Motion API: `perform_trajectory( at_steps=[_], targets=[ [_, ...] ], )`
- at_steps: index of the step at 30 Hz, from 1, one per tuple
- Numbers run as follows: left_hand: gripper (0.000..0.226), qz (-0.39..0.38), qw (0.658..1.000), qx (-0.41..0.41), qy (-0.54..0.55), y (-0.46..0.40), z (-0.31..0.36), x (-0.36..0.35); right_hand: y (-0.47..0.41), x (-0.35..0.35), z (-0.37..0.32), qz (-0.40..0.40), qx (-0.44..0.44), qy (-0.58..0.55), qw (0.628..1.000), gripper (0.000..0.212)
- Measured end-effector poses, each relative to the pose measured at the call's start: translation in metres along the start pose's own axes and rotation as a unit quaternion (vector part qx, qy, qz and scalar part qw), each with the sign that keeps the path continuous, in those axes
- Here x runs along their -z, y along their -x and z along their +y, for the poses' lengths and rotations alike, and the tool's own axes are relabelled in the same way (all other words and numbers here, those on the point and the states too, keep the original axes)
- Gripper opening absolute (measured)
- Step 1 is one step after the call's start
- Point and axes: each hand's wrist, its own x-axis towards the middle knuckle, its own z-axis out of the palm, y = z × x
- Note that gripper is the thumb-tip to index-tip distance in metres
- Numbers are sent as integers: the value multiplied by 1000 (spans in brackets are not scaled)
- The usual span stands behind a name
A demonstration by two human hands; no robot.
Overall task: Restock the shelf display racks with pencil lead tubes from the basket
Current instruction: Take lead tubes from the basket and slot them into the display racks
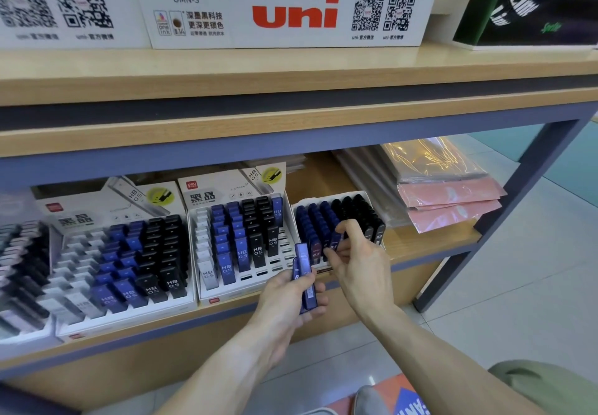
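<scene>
— What gets cut off?
— The leftmost rack (22,269), blurred at the frame's edge.
— And the right hand (359,253)?
— It hides the front tubes in the right rack (339,220); their labels are too small to read.

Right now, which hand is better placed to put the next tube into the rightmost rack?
Right. The right hand is already at the rightmost rack, pinching a blue tube over its front slots. The left hand is lower, in front of the shelf, holding spare tubes.
</scene>
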Motion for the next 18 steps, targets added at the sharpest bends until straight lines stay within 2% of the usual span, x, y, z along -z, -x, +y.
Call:
perform_trajectory(
  at_steps=[10, 18],
  targets=[
    [19, -9, 1000, -6, -11, 2, -2, 3, 1, -2, -4, -1, 61, 64, 996, 34],
    [18, -21, 999, -22, -25, 6, 1, 4, 2, 0, -7, -17, -12, 26, 999, 35]
  ],
)
